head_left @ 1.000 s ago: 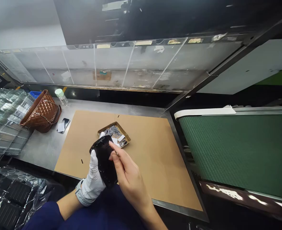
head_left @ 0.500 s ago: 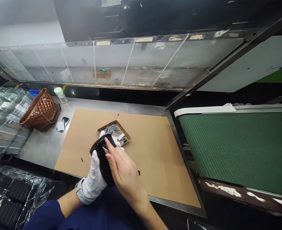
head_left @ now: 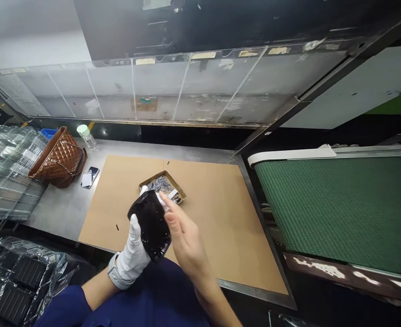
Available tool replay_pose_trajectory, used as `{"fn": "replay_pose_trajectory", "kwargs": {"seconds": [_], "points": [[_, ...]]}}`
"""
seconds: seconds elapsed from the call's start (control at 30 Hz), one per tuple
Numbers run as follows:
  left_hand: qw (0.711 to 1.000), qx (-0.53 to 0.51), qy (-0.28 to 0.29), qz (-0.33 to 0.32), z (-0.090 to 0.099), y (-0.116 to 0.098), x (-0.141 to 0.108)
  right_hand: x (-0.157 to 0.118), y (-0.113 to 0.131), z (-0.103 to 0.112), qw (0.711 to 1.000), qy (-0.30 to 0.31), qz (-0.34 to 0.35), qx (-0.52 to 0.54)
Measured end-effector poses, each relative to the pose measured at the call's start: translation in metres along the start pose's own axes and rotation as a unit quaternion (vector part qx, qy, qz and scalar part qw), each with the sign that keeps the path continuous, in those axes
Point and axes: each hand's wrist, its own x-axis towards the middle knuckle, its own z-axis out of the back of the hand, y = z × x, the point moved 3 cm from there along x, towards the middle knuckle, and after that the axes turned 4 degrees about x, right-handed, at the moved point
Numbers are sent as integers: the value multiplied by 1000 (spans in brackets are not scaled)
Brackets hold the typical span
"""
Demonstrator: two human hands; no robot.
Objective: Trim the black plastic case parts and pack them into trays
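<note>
Steel bench (head_left: 57, 218), green conveyor (head_left: 336, 213) to right. Cardboard sheet (head_left: 217, 227) on bench; shallow tray (head_left: 178, 195) of small metal parts on sheet. Black casing (head_left: 151, 225) held above sheet, overlapping tray's near corner. Looks rigid, glossy plastic: probably light, slippery; safest held by edges. Left hand (head_left: 132, 247), white-gloved, cradles casing from below, fingers closed on it. Right hand (head_left: 187, 240), bare, fingers extended by casing's upper edge; contact unclear. Navy sleeves (head_left: 64, 309) at both forearms, reaching forward.
</note>
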Motion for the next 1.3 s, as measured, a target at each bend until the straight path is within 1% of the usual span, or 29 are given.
{"fn": "replay_pose_trajectory", "kwargs": {"seconds": [0.03, 0.07, 0.1, 0.13, 0.17, 0.2, 0.23, 0.27, 0.3, 0.33, 0.37, 0.4, 0.47, 0.53, 0.67, 0.77, 0.87, 0.93, 0.97, 1.0, 1.03, 1.07, 1.1, 1.13, 1.17, 1.2, 1.23, 1.27, 1.3], "points": [[996, 85, -16, -33, -3, -7, 4, 1, -4, 5, 999, -13, -28, 30], [978, 188, -35, -80, -5, -15, 9, 2, -8, 8, 997, -17, -54, 57], [945, 294, -54, -135, -6, -21, 12, 2, -12, 10, 994, -11, -79, 80], [896, 394, -68, -192, -6, -26, 15, 2, -15, 11, 990, -1, -104, 99], [817, 510, -78, -257, -6, -30, 17, 2, -18, 11, 985, 11, -129, 116], [720, 611, -83, -319, -5, -31, 18, 1, -20, 9, 980, 21, -151, 129], [628, 680, -83, -370, -4, -30, 17, -1, -21, 8, 976, 25, -167, 139], [562, 714, -82, -409, -3, -28, 17, -2, -22, 6, 973, 27, -177, 148], [515, 732, -85, -438, -1, -27, 15, -4, -22, 4, 971, 28, -178, 157], [483, 739, -94, -461, 1, -26, 14, -6, -22, 3, 970, 32, -173, 167], [461, 740, -105, -479, 1, -25, 13, -8, -22, 1, 970, 36, -164, 175], [445, 738, -115, -494, 1, -26, 11, -10, -22, 1, 971, 40, -152, 178], [426, 727, -125, -523, -1, -27, 9, -14, -22, 1, 976, 42, -124, 174], [420, 713, -119, -549, -3, -29, 8, -17, -21, 2, 982, 39, -89, 160], [429, 694, -101, -569, -5, -31, 6, -20, -20, 4, 990, 35, -15, 136], [436, 683, -109, -576, -3, -32, 4, -23, -20, 2, 990, 30, 47, 133], [435, 673, -120, -586, -1, -32, 4, -29, -23, 1, 984, 18, 100, 148], [431, 672, -120, -590, 1, -31, 4, -31, -25, 0, 982, 12, 108, 153], [432, 671, -118, -591, 1, -30, 5, -31, -26, 0, 983, 12, 99, 153], [441, 668, -111, -590, 2, -29, 5, -30, -27, -1, 985, 13, 79, 153], [465, 662, -105, -578, 3, -27, 6, -28, -28, -2, 987, 13, 48, 156], [512, 655, -103, -547, 4, -26, 8, -24, -30, -2, 986, 8, 6, 165], [577, 639, -109, -497, 6, -26, 11, -21, -32, -2, 981, -9, -45, 186], [654, 611, -121, -429, 9, -26, 14, -18, -35, -2, 970, -34, -99, 220], [734, 564, -139, -352, 12, -27, 18, -16, -39, -2, 950, -64, -152, 264], [811, 493, -159, -272, 16, -28, 21, -17, -44, -3, 925, -89, -201, 311], [880, 397, -174, -192, 20, -28, 24, -20, -50, -6, 897, -104, -246, 354], [935, 280, -180, -123, 22, -30, 27, -26, -56, -9, 870, -104, -287, 387], [969, 153, -182, -68, 24, -31, 29, -34, -62, -13, 849, -90, -325, 407]]}}
